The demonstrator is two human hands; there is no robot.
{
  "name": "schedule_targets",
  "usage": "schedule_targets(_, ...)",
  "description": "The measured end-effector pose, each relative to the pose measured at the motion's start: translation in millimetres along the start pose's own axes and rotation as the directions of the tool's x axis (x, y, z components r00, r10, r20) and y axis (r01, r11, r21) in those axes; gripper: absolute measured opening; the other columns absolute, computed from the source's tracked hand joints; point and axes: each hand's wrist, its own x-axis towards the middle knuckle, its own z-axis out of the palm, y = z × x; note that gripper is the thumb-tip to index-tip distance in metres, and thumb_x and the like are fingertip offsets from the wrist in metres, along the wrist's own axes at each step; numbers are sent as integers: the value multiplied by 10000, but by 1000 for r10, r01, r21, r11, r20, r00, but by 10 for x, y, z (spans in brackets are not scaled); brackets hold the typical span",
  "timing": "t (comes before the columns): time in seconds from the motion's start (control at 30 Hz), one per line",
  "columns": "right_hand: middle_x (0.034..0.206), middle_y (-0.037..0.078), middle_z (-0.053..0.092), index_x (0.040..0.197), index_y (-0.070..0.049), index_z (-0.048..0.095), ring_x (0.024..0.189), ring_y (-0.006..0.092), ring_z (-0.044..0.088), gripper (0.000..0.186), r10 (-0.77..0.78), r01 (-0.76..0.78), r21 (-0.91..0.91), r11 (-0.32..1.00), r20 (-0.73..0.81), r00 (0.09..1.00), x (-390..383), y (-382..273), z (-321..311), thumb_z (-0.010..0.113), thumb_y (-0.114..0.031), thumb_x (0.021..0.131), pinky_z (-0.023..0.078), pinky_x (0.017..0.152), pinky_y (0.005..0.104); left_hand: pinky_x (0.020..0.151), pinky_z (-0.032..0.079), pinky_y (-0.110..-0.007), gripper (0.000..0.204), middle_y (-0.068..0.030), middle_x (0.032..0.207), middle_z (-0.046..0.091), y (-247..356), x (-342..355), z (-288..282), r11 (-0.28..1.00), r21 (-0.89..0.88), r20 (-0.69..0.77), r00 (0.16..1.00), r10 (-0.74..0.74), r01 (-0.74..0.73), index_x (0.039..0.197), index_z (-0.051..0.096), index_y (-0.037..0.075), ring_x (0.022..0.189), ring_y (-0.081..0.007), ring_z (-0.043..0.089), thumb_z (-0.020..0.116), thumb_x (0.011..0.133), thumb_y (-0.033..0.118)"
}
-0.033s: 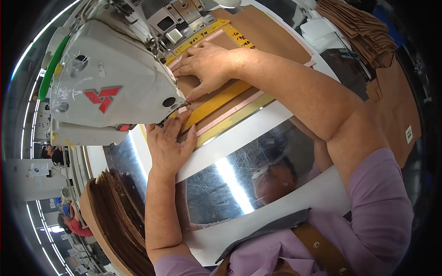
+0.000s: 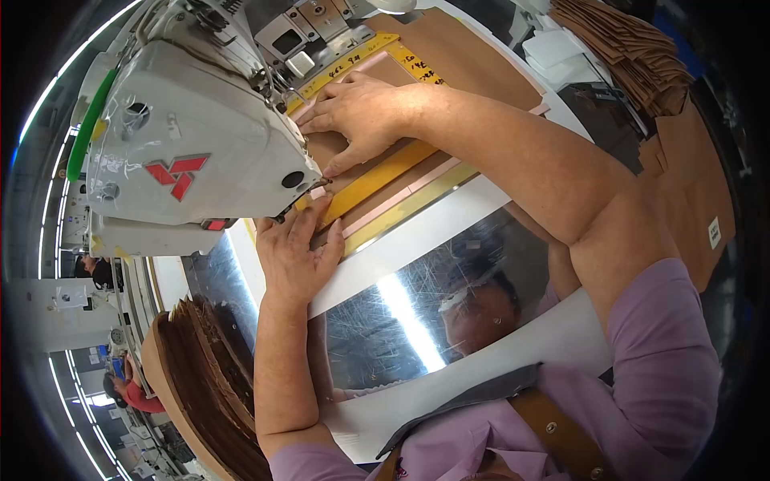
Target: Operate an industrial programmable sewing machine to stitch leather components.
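Observation:
A white sewing machine head (image 2: pixel 192 144) with red marks stands at the left, its lower end close to my hands. Under it lies a yellow template frame (image 2: pixel 377 183) with handwritten marks, laid over brown sheet material (image 2: pixel 353 170) with pinkish strips. My right hand (image 2: pixel 361 116) rests flat inside the frame, fingers stretched toward the machine, thumb apart. At the frame's near left end lies my left hand (image 2: pixel 295 256), fingers extended and thumb apart, the fingertips partly hidden beside the machine. A small pale piece (image 2: pixel 318 192) shows between the two hands.
A shiny metal plate (image 2: pixel 361 345) lies in front of me. Dark brown layered pieces (image 2: pixel 204 377) stand at the lower left. A stack of brown pieces (image 2: pixel 626 56) sits at the far right, above a brown sheet (image 2: pixel 694 192). Another person (image 2: pixel 136 389) is in the left background.
Both hands stay in place on the frame and sheet. The view has shifted very slightly.

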Motion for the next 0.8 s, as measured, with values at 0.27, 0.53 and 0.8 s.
schedule_targets(0.27, 1493, 67, 565, 1466, -118, 573, 1415, 257, 437, 840, -32, 34, 26, 999, -94, 995, -35, -10, 21, 692, -646, 824, 292, 1184, 465, 671, 543, -384, 695, -137, 735, 710, 433, 71, -55, 988, 152, 178, 984, -23, -4, 1403, 570, -19, 606, -302, 684, 721, 873, 404)
schedule_targets(0.53, 1543, 39, 521, 1508, -151, 529, 1465, 258, 394, 889, 20, -17, -81, 997, 42, 999, 5, -58, -92, 635, -719, 832, 286, 1201, 460, 549, 551, -406, 807, -151, 662, 678, 598, 119, 72, 974, 187, 220, 961, -168, 127, 1398, 512, -95, 530, -298, 676, 618, 927, 551)
schedule_targets(0.8, 1540, 49, 526, 1502, -166, 540, 1468, 275, 390, 849, 45, -44, -20, 999, 38, 998, 8, 16, -145, 624, -710, 856, 272, 1225, 470, 652, 536, -376, 759, -148, 757, 724, 633, 59, 117, 991, 134, 182, 983, -32, 8, 1451, 502, -20, 587, -286, 689, 668, 927, 503)
